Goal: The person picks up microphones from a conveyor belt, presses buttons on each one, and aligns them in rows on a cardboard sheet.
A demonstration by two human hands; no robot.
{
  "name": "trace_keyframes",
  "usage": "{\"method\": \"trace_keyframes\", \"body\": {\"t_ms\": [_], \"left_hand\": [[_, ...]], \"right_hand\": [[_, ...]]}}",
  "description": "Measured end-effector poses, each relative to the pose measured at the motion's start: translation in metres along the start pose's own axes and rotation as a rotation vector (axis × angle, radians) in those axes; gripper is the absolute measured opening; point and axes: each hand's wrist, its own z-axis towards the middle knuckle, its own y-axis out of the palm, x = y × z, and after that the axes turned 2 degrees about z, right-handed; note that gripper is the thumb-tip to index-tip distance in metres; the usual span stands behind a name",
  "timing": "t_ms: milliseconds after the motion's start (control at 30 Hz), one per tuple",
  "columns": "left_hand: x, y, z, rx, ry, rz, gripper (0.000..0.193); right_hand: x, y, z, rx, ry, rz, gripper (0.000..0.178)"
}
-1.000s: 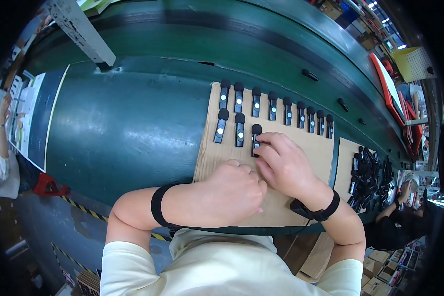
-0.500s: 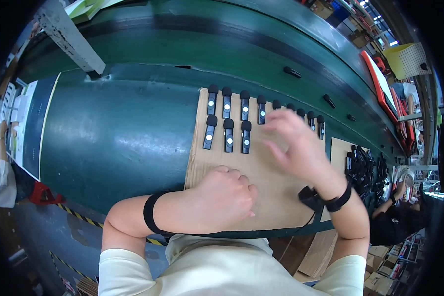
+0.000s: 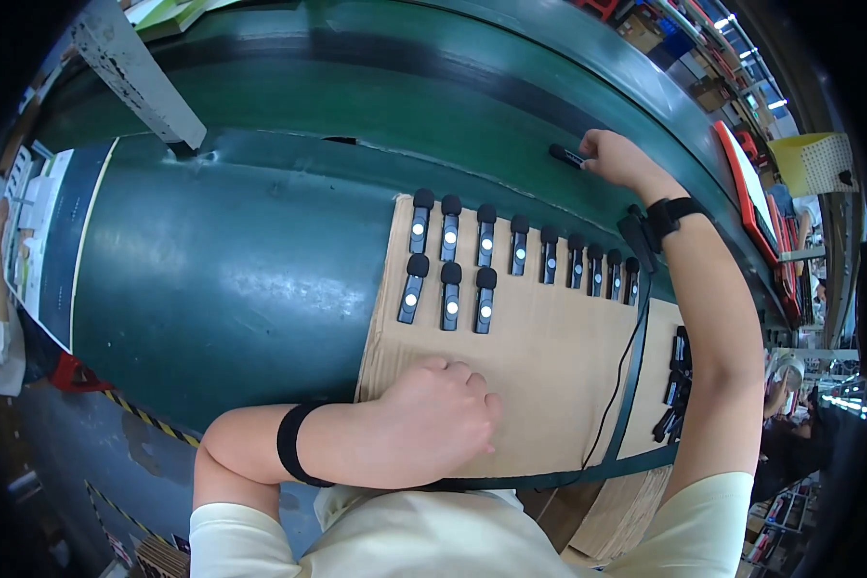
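My right hand (image 3: 618, 159) reaches far out over the green conveyor belt, its fingers pinched at the end of a small black microphone (image 3: 566, 155) with a foam tip. My left hand (image 3: 443, 409) rests as a closed fist on the brown cardboard sheet (image 3: 539, 385); nothing shows in it, though its palm side is hidden. In front of it, three black clip-on microphones (image 3: 451, 297) with foam tops and pale round spots lie in a row. Behind these is a longer row of several like microphones (image 3: 486, 236) along the sheet's far edge.
A pile of black microphones (image 3: 679, 385) lies on a second cardboard piece at the right, partly behind my forearm. A black device with a cable (image 3: 638, 236) hangs by my right wrist. A grey metal post (image 3: 140, 77) stands far left; red trays (image 3: 747, 183) sit far right.
My right hand has moved from above the microphone rows outward to the one on the belt, where its fingers have closed. My left fist has stayed in place.
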Motion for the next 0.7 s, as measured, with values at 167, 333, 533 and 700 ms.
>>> {"method": "trace_keyframes", "body": {"t_ms": [167,333,533,700], "left_hand": [[0.000,0.000,0.000,-0.003,0.001,-0.033,0.032],[0.000,0.001,0.000,-0.002,0.008,-0.004,0.028],[0.004,-0.016,0.001,-0.147,0.011,-0.038,0.033],[-0.004,-0.036,-0.004,0.461,-0.019,-0.205,0.030]], "right_hand": [[-0.002,0.017,0.026,-0.043,0.006,-0.050,0.026],[-0.013,0.009,0.026,-0.071,-0.001,-0.105,0.023],[-0.042,-0.032,-0.035,0.090,-0.113,0.142,0.019],[-0.099,-0.034,-0.149,0.204,-0.340,0.622,0.021]]}}
